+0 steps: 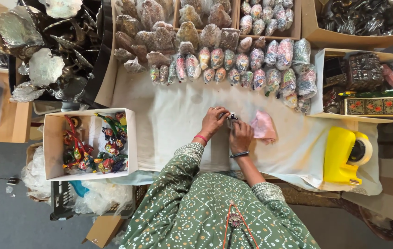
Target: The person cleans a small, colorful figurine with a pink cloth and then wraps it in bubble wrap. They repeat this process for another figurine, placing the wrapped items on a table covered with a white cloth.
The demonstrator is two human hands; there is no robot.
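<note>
Figurine, small and dark, sits pinched between the left hand and right hand, both closed on it above the tabletop; steady fingertip grip suits it. Pink wrapping lies just right.

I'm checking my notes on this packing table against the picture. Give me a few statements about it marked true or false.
1. Both hands, the left hand and the right hand, meet on a small dark figurine. True.
2. The yellow tape dispenser sits in the box of painted figures. False: it lies on the white cloth, far from that box.
3. A pink wrapper lies beside the right hand. True.
4. The left wrist is bare. False: it wears a pink bangle.
</note>
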